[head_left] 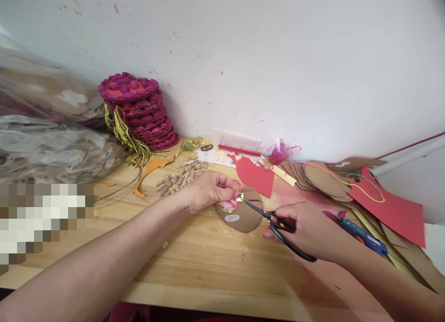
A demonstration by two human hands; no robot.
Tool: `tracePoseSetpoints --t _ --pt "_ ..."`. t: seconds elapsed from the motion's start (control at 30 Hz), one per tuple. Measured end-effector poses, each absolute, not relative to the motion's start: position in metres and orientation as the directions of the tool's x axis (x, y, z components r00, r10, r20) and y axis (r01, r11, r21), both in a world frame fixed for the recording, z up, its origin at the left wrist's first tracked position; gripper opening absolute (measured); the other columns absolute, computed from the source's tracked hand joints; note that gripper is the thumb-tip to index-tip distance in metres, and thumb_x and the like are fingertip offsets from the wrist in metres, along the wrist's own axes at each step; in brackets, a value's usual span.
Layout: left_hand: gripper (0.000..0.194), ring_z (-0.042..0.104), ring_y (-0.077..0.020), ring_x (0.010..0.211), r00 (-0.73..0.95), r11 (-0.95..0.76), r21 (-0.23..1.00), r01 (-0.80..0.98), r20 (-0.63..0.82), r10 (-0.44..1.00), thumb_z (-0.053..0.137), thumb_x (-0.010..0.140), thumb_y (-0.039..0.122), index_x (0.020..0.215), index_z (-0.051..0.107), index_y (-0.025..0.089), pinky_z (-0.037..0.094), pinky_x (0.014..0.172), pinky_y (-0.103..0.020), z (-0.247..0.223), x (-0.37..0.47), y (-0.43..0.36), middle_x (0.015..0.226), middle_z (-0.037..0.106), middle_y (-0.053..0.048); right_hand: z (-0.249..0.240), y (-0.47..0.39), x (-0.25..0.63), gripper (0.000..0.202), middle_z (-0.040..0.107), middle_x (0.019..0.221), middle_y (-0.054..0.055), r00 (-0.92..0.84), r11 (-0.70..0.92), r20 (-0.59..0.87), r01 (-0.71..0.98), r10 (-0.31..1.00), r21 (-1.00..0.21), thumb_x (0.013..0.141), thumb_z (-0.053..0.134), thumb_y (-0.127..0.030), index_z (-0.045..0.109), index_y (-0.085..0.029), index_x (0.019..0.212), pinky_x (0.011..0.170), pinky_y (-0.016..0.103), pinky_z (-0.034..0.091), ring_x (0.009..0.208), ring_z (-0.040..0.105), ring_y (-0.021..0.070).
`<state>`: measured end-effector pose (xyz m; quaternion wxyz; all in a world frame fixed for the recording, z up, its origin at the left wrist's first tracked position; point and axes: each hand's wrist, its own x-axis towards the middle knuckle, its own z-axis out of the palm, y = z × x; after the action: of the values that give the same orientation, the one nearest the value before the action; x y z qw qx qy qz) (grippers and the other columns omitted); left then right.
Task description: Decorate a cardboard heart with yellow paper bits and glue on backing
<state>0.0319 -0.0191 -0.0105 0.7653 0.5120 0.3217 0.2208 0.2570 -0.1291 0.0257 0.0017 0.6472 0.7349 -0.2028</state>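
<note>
- The small yellow piece (240,198) sits over the cardboard disc (245,224), pinched in the left hand (212,192); it could slip if that pinch loosens.
- The right hand (308,225) grips the scissors (267,214); their tips could nick the left hand if they stray.
- The left hand hides part of the piece; whether the scissors touch it is unclear.

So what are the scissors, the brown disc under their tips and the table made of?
Scissors: blades probably metal, being thin and dark with a slight shine; the smooth black handles could be plastic or coated metal.
Disc: likely cardboard, judging by its flat, matt brown face.
Table: seems to be wood, pale and smooth, with grain lines showing.
</note>
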Motion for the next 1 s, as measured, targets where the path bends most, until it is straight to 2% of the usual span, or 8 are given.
tracePoseSetpoints --t 0.53,1.0 --pt "0.009 0.06 -0.007 0.054 0.708 0.32 0.947 0.016 -0.237 0.666 0.075 0.068 0.015 0.069 0.067 0.01 0.047 0.056 -0.017 -0.007 0.0313 -0.0205 0.065 0.068 -0.003 0.0262 -0.129 0.2573 0.044 0.032 0.053 -0.006 -0.124 0.01 -0.331 0.946 0.935 -0.325 0.08 0.06 -0.05 0.038 -0.02 0.056 0.044 0.024 0.019 0.051 0.024 0.0104" --pt "0.012 0.063 -0.0085 0.059 0.715 0.328 0.944 0.03 -0.249 0.653 0.075 0.068 0.017 0.071 0.067 0.01 0.05 0.059 -0.018 -0.0084 0.0301 -0.0187 0.069 0.071 -0.005 0.0237 -0.1275 0.2595 0.046 0.034 0.052 -0.006 -0.158 0.076 -0.285 0.957 0.945 -0.279 0.08 0.059 -0.053 0.038 -0.02 0.056 0.045 0.025 0.019 0.05 0.026 0.0107"
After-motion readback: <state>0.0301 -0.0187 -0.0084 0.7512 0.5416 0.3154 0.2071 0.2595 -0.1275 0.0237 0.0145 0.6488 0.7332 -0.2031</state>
